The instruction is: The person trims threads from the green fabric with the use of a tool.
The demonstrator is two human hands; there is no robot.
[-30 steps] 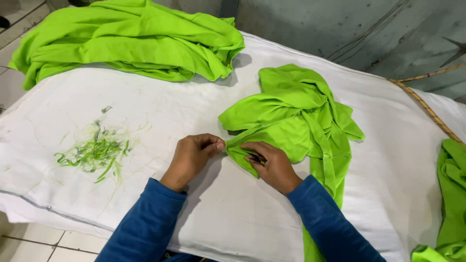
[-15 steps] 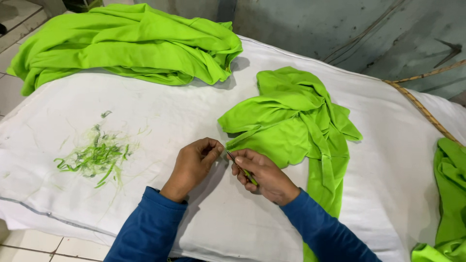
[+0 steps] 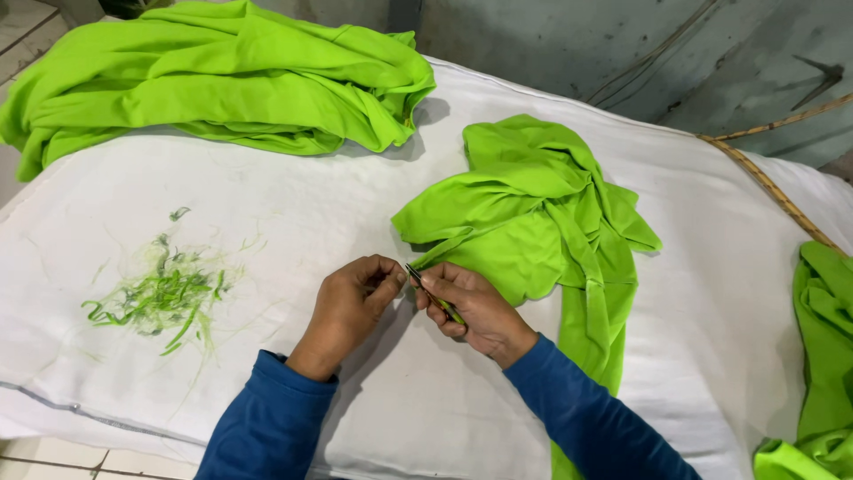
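A heap of green thread trimmings (image 3: 160, 298) lies far left on the white padded table (image 3: 293, 222). The left hand (image 3: 351, 307) pinches something too small to make out. Just right, touching it, the right hand (image 3: 471, 307) closes around small thread snips (image 3: 434, 296), blades angled up-left. The crumpled green garment (image 3: 533, 222) lies just beyond, nearer the right hand; bare cloth stays open below.
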